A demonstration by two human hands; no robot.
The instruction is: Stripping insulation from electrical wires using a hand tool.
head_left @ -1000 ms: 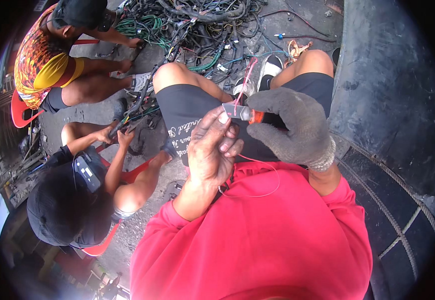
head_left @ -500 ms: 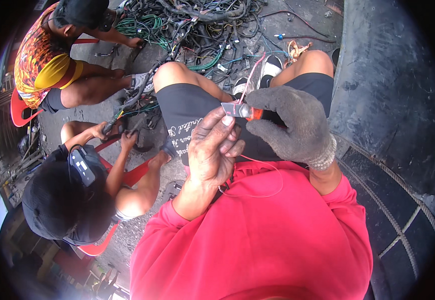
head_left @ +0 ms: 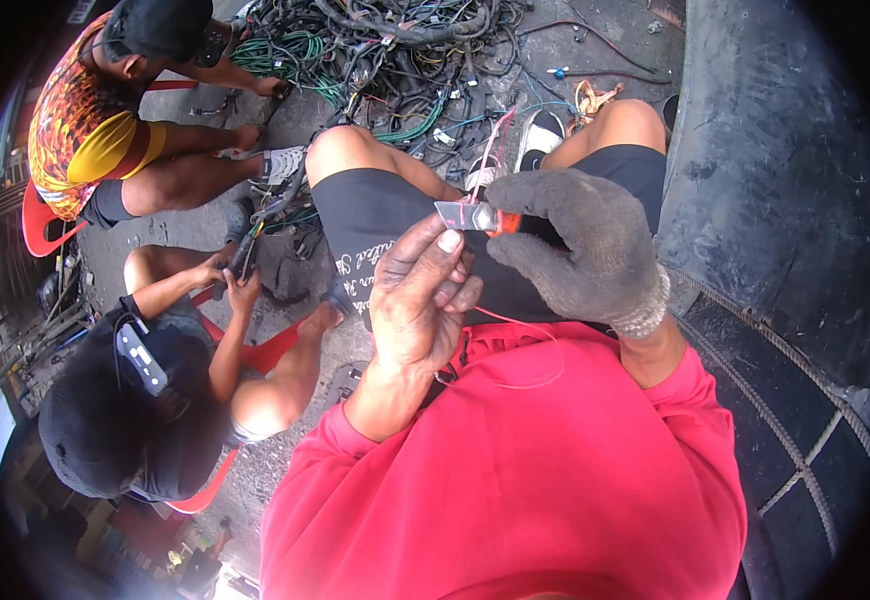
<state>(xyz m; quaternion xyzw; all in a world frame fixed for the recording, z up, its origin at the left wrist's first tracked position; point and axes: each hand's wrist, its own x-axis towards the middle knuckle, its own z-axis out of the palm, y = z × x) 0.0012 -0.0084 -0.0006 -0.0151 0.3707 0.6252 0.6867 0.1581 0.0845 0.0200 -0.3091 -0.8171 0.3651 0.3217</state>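
A utility knife (head_left: 485, 218) with an orange body and a bare metal blade is gripped in the right hand (head_left: 580, 250), which is covered by a grey knit glove; the gloved fingers are curled shut around the handle, and the blade is seen projecting leftward past them. The blade tip is placed just above the thumb of the left hand (head_left: 420, 300), close to the thumbnail. The left hand is bare, its fingers folded in against the thumb, and a thin pink wire (head_left: 515, 330) is pinched there. The wire is seen running up past the blade toward the knees and, lower, looping across the red shirt (head_left: 515, 480). Whether the blade is touching the wire cannot be told.

Both hands are held over the lap, above black shorts (head_left: 375, 215).

Ahead of the knees a tangled heap of cables (head_left: 395, 60) is spread on the ground. To the left, two other persons are seated on red chairs; by the nearer one (head_left: 155, 400) a dark bundle of wire (head_left: 245, 255) is held in both hands. A large dark tyre (head_left: 785, 220) is seen on the right
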